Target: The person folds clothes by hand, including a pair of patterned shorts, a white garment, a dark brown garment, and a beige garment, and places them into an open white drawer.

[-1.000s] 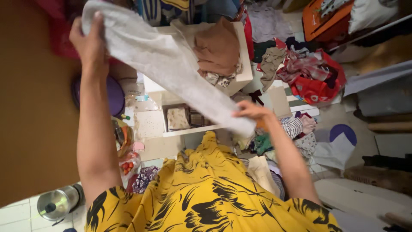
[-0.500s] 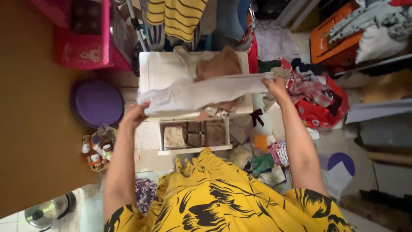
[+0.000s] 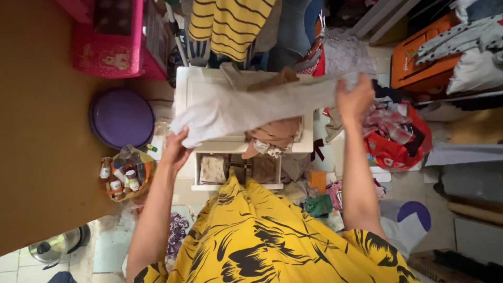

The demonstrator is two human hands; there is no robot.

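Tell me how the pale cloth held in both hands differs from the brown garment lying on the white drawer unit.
The pale grey cloth is stretched out in the air between the left hand and the right hand; the brown garment lies crumpled on the white drawer unit, untouched. The cloth is light and spread long; the garment is darker and bunched. Both are soft fabric over the same unit.
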